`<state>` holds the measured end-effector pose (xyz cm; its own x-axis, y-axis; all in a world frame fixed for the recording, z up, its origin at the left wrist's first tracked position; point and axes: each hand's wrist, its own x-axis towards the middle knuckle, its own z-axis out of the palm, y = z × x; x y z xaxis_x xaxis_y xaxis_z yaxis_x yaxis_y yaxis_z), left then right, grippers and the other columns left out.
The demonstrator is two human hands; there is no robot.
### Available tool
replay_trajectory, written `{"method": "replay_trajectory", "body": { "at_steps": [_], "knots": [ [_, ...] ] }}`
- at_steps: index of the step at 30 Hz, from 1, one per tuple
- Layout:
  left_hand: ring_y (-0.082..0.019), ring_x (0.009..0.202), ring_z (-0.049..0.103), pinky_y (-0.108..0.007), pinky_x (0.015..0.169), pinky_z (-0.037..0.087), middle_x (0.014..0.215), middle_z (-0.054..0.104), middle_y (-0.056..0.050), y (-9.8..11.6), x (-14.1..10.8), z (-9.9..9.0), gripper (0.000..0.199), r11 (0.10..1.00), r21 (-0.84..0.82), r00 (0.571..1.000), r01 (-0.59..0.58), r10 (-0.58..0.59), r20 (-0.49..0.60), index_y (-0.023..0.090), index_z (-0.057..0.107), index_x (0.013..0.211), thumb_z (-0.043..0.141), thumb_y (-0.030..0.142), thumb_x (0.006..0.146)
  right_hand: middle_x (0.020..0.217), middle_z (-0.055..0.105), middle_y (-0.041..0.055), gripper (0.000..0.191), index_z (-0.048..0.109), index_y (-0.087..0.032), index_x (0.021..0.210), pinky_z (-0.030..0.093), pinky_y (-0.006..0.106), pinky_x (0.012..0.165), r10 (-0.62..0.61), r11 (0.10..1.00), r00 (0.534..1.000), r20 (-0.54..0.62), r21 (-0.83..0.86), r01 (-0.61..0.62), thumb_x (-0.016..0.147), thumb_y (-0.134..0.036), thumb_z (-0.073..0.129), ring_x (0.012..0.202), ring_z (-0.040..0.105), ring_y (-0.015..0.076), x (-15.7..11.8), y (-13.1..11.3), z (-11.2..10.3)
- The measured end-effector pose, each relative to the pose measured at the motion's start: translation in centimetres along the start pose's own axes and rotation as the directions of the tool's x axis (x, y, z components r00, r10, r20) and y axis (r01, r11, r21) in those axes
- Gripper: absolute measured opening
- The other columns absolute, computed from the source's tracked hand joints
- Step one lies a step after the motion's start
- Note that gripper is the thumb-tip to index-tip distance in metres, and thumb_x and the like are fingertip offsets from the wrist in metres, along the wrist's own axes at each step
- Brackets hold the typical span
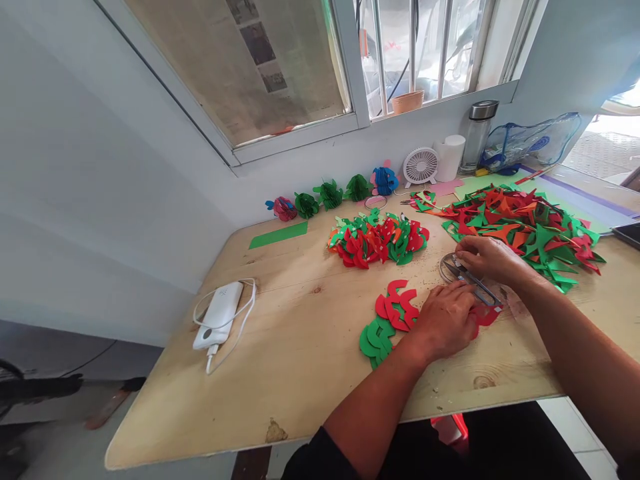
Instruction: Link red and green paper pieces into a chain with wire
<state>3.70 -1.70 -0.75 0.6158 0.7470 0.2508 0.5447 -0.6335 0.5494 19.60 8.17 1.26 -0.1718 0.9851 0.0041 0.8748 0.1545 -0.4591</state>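
Observation:
My left hand (450, 317) rests low over the table, fingers curled around the edge of a red paper piece (487, 318) with a small white square on it. Above it, my right hand (493, 259) has its thumb and fingertips pinched together; what is between them is too small to make out. Scissors (470, 279) lie between the two hands, blades partly apart. A round ring-like item (443, 270) sits just left of my right fingertips, partly hidden. By my left wrist are curved red paper cutouts (397, 305) and overlapping green paper cutouts (376, 339).
Red and green folded pieces (375, 241) form a heap mid-table; paper scraps (525, 227) pile at right. Paper ornaments (330, 194) line the wall beside a small fan (421, 167) and a glass bottle (477, 137). A white power bank (220, 313) with cable lies left.

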Motion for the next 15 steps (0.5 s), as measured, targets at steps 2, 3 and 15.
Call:
{"method": "replay_trajectory", "body": {
  "at_steps": [2,3,15],
  "knots": [
    [-0.022,0.124,0.043,-0.041,0.101,0.037,0.124,0.057,-0.009,-0.01,0.03,0.0,0.022,1.0,-0.002,1.0,0.0,0.0,0.005,0.017,0.055,0.1,0.044,0.013,0.081,0.059,0.062,-0.0015,0.012,0.059,-0.023,0.068,0.035,0.024,0.051,-0.018,1.0,1.0,0.002,0.0,0.018,0.068,-0.028,0.048,0.054,0.053,0.0139,0.05,0.1,0.17],
    [-0.023,0.123,0.044,-0.042,0.1,0.037,0.123,0.057,-0.009,-0.03,0.05,0.0,0.022,1.0,-0.001,1.0,0.0,0.0,0.008,0.018,0.055,0.1,0.044,0.013,0.081,0.058,0.062,-0.0015,0.012,0.059,-0.023,0.067,0.034,0.023,0.05,-0.028,1.0,1.0,-0.006,-0.01,0.027,0.068,-0.027,0.048,0.054,0.052,0.0137,0.07,0.15,0.28],
    [-0.022,0.125,0.043,-0.039,0.102,0.036,0.126,0.056,-0.009,0.1,0.07,-0.02,0.023,1.0,0.009,1.0,0.002,-0.002,-0.015,0.016,0.056,0.101,0.044,0.013,0.082,0.066,0.064,0.0012,0.016,0.061,-0.024,0.074,0.034,0.026,0.053,-0.012,0.996,0.997,-0.075,-0.087,0.005,0.071,-0.03,0.047,0.062,0.055,0.0171,0.04,0.19,0.68]
  ]
}}
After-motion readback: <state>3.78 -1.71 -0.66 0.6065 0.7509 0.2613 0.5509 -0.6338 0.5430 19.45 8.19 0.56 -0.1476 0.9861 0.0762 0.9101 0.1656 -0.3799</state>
